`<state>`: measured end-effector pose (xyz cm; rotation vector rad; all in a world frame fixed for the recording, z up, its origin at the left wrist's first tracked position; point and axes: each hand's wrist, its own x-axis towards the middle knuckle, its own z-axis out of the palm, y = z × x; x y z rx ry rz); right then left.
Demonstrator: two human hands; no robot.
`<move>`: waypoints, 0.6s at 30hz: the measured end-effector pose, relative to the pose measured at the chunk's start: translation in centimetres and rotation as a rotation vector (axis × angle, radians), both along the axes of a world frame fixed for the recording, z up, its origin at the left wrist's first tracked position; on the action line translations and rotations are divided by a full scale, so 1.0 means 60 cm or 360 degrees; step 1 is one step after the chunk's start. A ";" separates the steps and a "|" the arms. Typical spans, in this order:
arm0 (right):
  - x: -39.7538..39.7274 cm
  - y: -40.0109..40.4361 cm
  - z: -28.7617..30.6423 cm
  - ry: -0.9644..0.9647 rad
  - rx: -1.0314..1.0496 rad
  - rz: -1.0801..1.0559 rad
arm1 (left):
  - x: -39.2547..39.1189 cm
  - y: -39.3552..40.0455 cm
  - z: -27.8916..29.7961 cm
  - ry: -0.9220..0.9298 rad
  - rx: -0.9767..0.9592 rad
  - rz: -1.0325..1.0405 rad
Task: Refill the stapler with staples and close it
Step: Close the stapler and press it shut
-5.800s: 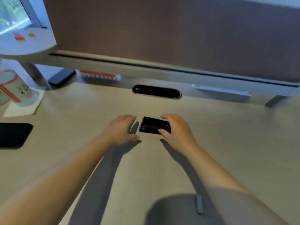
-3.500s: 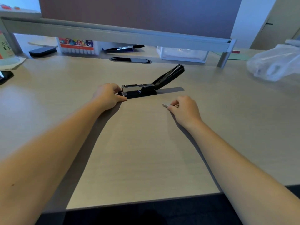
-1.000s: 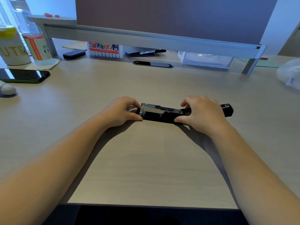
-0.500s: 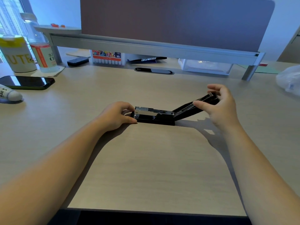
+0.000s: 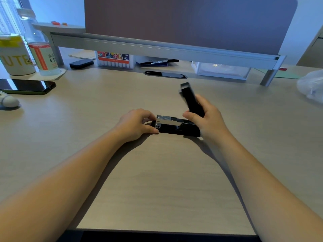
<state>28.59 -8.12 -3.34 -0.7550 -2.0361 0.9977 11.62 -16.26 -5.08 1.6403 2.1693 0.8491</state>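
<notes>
R hand (image 5: 208, 119) fingers wrapped round stapler's (image 5: 174, 125) black top arm (image 5: 191, 100), raised steeply, blurred. L hand (image 5: 135, 124) fingers pinch its front end, by shiny metal staple channel (image 5: 168, 120). Stapler base flat on pale woodgrain worktop (image 5: 157, 180), mid-worktop.

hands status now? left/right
Left hand: closed on the front end of the stapler base.
Right hand: gripping the raised stapler lid.

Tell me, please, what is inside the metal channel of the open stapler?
The stapler lies open, its black top arm raised by the right hand. The silver channel shows, but glare and angle hide whether staples sit inside; its rear is covered.
</notes>
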 end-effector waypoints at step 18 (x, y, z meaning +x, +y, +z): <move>0.025 0.011 -0.022 -0.0576 -0.0011 0.0027 | -0.003 0.013 0.012 -0.0826 0.0045 0.0011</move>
